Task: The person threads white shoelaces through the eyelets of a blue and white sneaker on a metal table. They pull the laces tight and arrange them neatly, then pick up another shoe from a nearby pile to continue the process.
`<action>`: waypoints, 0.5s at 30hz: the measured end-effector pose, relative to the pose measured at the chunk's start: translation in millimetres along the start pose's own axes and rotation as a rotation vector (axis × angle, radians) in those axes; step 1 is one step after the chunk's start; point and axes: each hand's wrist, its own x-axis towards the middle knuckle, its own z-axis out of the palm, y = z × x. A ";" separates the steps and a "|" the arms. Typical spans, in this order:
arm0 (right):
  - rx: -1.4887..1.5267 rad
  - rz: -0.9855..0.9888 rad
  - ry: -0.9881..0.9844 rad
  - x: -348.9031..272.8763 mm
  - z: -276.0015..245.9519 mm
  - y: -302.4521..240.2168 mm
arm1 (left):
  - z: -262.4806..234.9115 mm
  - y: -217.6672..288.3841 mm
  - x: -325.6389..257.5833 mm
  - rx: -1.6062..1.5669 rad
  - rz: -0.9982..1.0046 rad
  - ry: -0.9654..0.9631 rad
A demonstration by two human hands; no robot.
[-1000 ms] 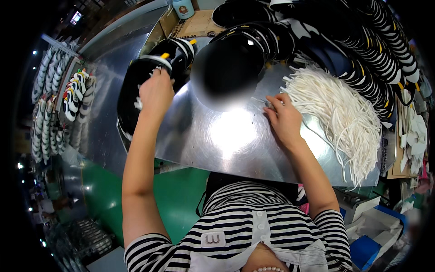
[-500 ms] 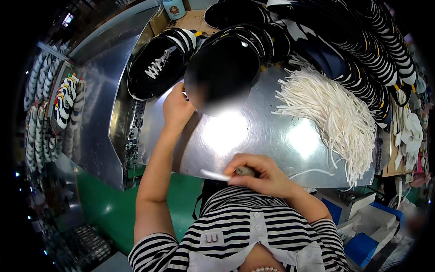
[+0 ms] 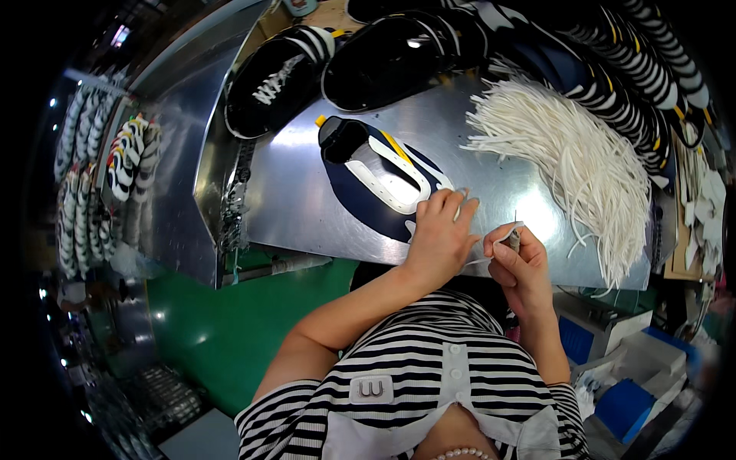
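Observation:
A dark navy shoe upper with a white eyelet panel and a yellow stripe lies flat on the shiny metal table. My left hand rests on its near end, fingers curled over the edge. Just to the right, my right hand pinches a white shoelace between thumb and fingers. The lace runs from that hand toward the left hand.
A big heap of white laces lies at the table's right. Black shoes with white stripes are stacked along the back and right. One laced black shoe sits back left. Racks of shoes stand at left; blue bins at lower right.
The navy shoe upper has come down onto the table in front of me. My left hand moved from the back to its near end. My right hand rose to the table edge with a lace.

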 end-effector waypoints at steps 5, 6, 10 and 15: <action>-0.176 0.027 0.121 17.4 15.4 -0.8 | -94.4 -45.5 25.6 0.438 0.057 0.121; -0.196 0.035 0.108 29.6 22.3 5.3 | -103.3 -69.9 27.7 0.494 0.071 0.034; -0.249 -0.022 0.058 83.7 22.4 41.3 | -109.4 -91.6 53.3 0.029 -0.517 -0.739; -0.413 -0.183 0.143 95.7 14.5 50.2 | -80.1 -93.8 55.6 -0.878 -1.097 -0.871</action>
